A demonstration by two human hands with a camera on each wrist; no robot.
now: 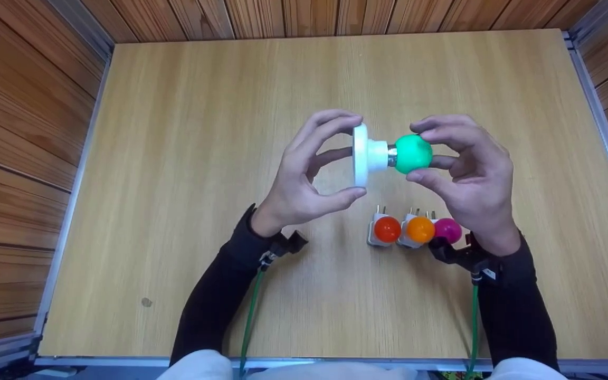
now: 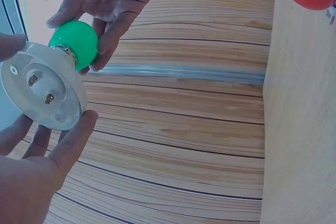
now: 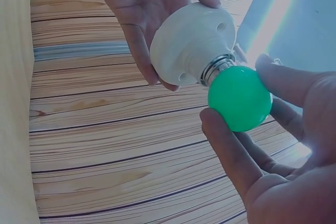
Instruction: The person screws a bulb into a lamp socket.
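Note:
My left hand [image 1: 306, 171] grips a white round lamp holder [image 1: 361, 155] by the rim of its base, thumb below and fingers above. The base's back, with two metal contacts, faces the left wrist view. A green light bulb [image 1: 413, 153] sits at the mouth of the holder [image 3: 191, 45], its metal screw cap partly showing between the two. Fingertips and thumb of my right hand [image 1: 473, 171] are curved round the green globe [image 3: 240, 99]. Both hands hold these things raised over the table.
On the wooden table [image 1: 203, 132], below the hands, stand a red bulb [image 1: 387, 229], an orange bulb [image 1: 420, 229] and a magenta bulb [image 1: 447, 230] in a row, with white plug bases. Wood-plank walls [image 1: 19, 132] surround the table. Green cables [image 1: 251, 311] run from the wrist cameras.

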